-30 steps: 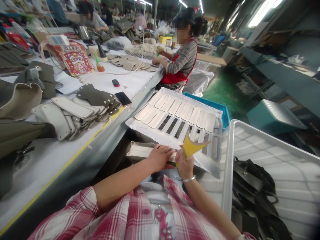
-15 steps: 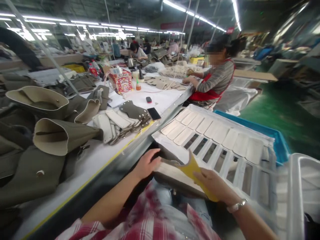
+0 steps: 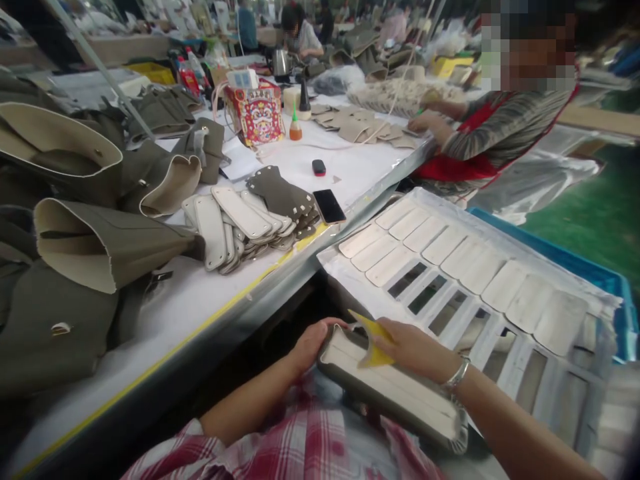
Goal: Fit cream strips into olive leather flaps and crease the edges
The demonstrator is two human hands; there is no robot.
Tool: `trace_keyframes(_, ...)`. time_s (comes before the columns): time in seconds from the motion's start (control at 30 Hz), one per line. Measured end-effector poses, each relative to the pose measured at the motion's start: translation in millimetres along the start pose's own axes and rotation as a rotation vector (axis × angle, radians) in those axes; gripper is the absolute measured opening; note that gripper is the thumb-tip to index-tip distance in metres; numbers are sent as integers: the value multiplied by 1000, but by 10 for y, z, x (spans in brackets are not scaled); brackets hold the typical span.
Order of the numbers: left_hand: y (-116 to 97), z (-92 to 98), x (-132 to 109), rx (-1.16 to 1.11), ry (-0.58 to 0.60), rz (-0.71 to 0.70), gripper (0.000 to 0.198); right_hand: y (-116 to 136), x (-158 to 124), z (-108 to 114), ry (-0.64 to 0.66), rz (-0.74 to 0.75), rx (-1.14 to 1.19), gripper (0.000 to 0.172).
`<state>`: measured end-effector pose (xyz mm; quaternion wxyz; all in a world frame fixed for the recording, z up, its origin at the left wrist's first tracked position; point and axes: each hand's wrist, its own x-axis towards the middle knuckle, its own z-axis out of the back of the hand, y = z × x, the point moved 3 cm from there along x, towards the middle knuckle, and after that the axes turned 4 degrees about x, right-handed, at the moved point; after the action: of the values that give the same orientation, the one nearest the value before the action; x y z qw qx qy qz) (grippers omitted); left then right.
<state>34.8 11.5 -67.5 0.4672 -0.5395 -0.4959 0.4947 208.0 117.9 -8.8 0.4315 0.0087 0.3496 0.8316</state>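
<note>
My left hand is closed round the left end of a long, olive-grey bag piece with a cream face, which lies across my lap. In my right hand is a thin yellow sheet tool with a curved notch in its edge. The yellow tool is over the piece's left end, close to my left hand; whether it touches the cream face I cannot tell. My right fingertips are partly hidden behind the tool.
A white slotted rack carrying pale strips stands to the right, above a blue crate. On the table are grey bag bodies, strap pieces and a phone. A co-worker sits beyond the rack.
The view has tilted down. My left hand, with fingers apart before, has closed on the piece's end. The yellow tool has swung flatter, and the piece's cream face shows more fully.
</note>
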Motion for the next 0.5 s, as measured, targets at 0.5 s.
trace_keyframes(0.5,511,55,-123,-194,-202,365,94,694,745,-301,53,722,-563,51)
